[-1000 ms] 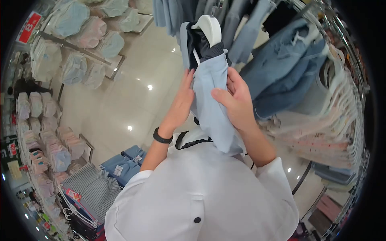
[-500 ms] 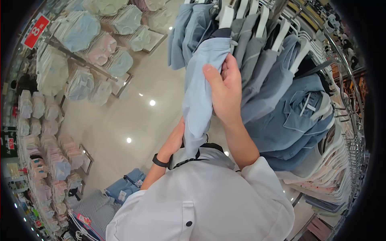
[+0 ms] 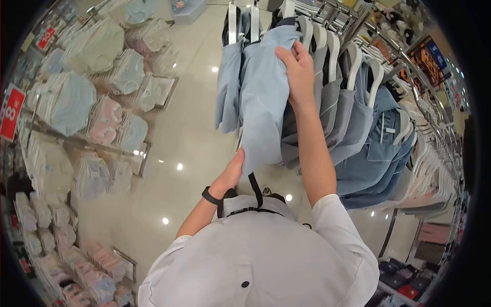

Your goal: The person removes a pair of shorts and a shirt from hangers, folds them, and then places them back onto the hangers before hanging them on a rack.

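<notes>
Now my left hand [image 3: 230,174] is coming to the lower edge of the light-blue garment [image 3: 266,92], so its front is showing longer and flatter. At twelve o'clock I am keeping it between the blue garment [image 3: 228,84] and the grey garments [image 3: 350,115]. Its long axis is running from just past twelve to between six and seven; the dark band [image 3: 287,22] is pointing upward. My right hand [image 3: 300,69] is pinching the upper side, thumb in front. The left fingers are partly hiding; I cannot tell their closing.
</notes>
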Demonstrator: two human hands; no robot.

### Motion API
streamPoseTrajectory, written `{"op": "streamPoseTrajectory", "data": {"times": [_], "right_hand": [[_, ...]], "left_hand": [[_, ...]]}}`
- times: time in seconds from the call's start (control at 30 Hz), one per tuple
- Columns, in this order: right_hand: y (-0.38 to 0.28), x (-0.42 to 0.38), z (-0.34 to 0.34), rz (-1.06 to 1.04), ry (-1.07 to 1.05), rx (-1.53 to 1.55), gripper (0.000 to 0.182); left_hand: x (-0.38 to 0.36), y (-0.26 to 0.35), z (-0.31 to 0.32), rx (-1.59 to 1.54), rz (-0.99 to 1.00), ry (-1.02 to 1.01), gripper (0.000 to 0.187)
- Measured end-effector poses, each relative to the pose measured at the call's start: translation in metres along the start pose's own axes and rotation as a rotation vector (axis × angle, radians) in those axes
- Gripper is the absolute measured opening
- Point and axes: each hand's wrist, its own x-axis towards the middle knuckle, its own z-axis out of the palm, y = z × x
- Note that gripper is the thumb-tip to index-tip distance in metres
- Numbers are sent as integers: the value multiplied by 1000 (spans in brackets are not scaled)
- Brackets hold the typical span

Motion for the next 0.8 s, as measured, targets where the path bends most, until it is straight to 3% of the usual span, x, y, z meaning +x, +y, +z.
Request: {"op": "streamPoseTrajectory", "data": {"times": [0.1,0.17,0.2,0.27,0.3,0.33,0.37,0.4,0.47,0.53,0.57,0.67,0.73,0.8], "right_hand": [[53,12,-26,19,60,-227,18],[72,1,-25,-5,95,-253,18],[76,-2,-23,-22,80,-264,17],[75,-6,-20,31,124,-322,19],[72,-10,-19,87,136,-364,21],[67,-16,-18,83,162,-371,21],[61,-25,-16,77,131,-656,24],[57,-35,-15,74,94,-939,28],[53,-57,-22,-32,33,-967,33],[41,-70,-26,-334,257,-1083,36],[41,-72,-37,-340,287,-1099,44],[36,-68,-50,-217,314,-1159,53],[37,-56,-54,-253,329,-1262,60],[34,-45,-51,-22,367,-1439,62]], "left_hand": [[16,3,-15,7,-3,-100,74],[24,11,-4,257,177,-71,57],[31,6,-3,259,170,-108,57],[43,-18,-6,381,163,33,41],[47,-30,-10,384,157,5,41],[50,-40,-11,291,-32,54,42],[51,-51,-13,200,-221,107,44],[50,-56,-16,207,-225,88,44],[44,-63,-26,103,-434,-13,48],[38,-72,-35,176,-468,-74,52],[36,-77,-37,247,-505,-129,56],[30,-82,-36,449,-421,-273,55],[29,-62,-22,466,-357,-329,53],[28,-39,-4,466,-289,-371,52]]}}
